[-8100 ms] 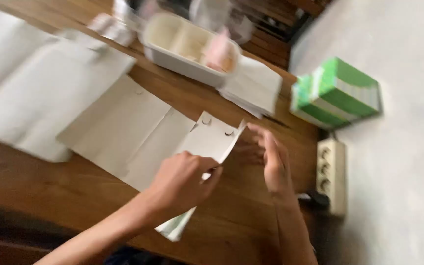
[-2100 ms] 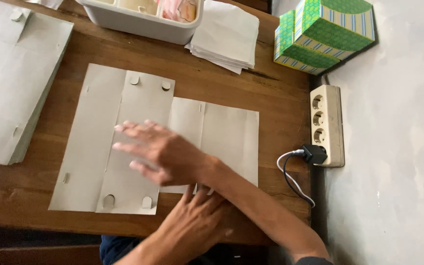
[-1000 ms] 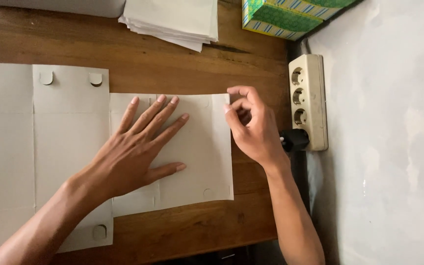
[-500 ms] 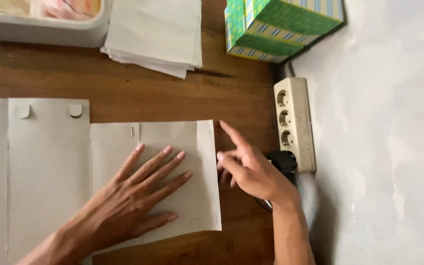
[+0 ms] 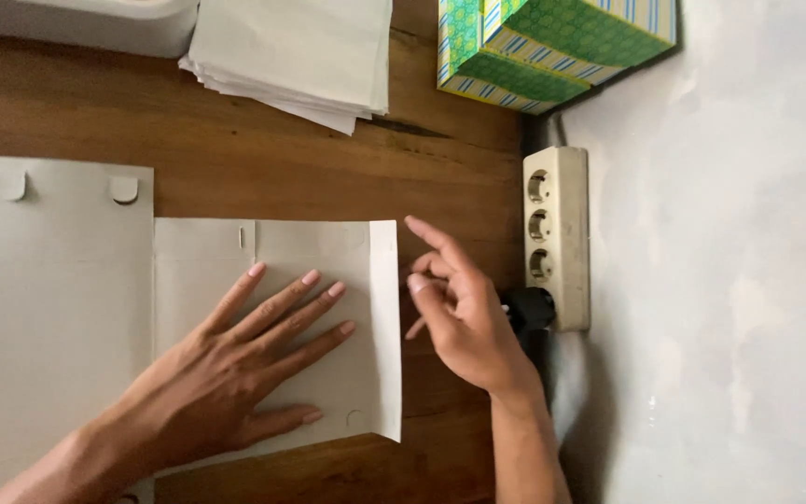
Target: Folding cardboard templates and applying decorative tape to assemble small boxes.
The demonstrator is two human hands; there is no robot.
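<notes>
Head view: left hand (image 5: 226,383) spread flat, pinning card (image 5: 277,336) to table (image 5: 235,173); right hand (image 5: 459,322) loosely open, empty, beside flap (image 5: 385,327). Best kept pinned, creasing slowly.

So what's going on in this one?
A person is working with flat grey cardboard blanks on a wooden table. The left hand lies spread flat on the smaller cardboard sheet, pinning it down. The right hand hovers just off that sheet's right edge, index finger extended, holding nothing. A larger blank lies alongside.
</notes>
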